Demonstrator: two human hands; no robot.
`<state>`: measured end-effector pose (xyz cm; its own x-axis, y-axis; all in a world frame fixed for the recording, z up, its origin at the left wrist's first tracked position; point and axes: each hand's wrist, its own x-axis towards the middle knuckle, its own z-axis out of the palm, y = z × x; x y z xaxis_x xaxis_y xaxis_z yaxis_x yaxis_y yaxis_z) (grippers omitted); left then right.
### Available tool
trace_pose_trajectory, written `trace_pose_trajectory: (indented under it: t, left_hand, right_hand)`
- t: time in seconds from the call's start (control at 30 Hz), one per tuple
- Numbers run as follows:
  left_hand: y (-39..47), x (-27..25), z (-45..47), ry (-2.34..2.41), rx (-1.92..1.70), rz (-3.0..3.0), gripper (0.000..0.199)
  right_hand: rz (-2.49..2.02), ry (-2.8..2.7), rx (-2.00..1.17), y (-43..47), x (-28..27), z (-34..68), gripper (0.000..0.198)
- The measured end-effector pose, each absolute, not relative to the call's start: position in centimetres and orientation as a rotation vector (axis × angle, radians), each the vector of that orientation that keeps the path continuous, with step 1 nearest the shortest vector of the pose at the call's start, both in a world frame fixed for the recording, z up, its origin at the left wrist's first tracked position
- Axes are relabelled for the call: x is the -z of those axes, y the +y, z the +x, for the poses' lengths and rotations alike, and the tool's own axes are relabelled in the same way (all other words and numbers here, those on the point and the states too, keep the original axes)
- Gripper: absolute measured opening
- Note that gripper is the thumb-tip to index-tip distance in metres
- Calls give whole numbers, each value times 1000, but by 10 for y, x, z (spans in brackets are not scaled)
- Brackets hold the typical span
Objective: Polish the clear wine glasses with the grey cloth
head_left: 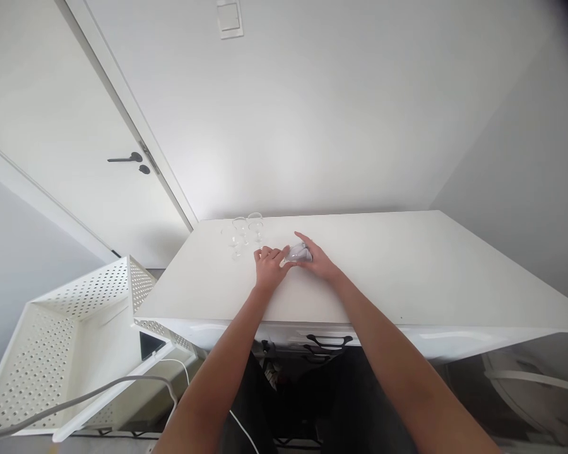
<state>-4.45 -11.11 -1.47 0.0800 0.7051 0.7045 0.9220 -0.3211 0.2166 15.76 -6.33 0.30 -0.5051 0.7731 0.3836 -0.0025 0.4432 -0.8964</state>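
A small clear glass [297, 253] lies tilted on its side between my two hands, just above or on the white tabletop [407, 271]. Something greyish-lilac shows in or behind it; I cannot make out what. My right hand [318, 260] is curved around the glass's right end, thumb below and fingers above. From the other side, the curled fingers of my left hand [269, 266] grip its left end. Beyond my left hand stand three clear stemmed glasses: one at the front left [235, 243], one in the middle [241, 230] and one at the back right [255, 227].
A white perforated cart [78, 353] stands to the left, with a dark flat device [149, 345] at its edge and a grey cable [99, 389] crossing it. Below the tabletop's front edge are dark drawer handles [329, 342]. A wall rises behind; a door [76, 94] is at left.
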Motion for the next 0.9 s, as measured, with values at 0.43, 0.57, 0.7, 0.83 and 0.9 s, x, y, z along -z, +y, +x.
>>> trace_pose_trajectory:
  t: [0.43, 0.57, 0.7, 0.83, 0.9]
  left_hand:
    - [-121, -2, -46, -2205, 1631, -1963, 29]
    - [-121, -2, -48, -2311, 1792, -1757, 42]
    - [-121, -3, -48, -2335, 1766, -1753, 43]
    - [-120, -7, -46, -2385, 1745, -1797, 28]
    - [-120, -8, -45, -2366, 1714, -1869, 23]
  right_hand:
    - [-651, -1649, -1191, -59, -3, 160, 82]
    - [-624, -1998, -1099, -69, -7, 157, 68]
    - [-692, -1981, -1163, -68, -6, 158, 58]
    - [-704, -1824, -1232, -64, -8, 160, 58]
    - [-675, -1721, -1273, -63, -10, 160, 68]
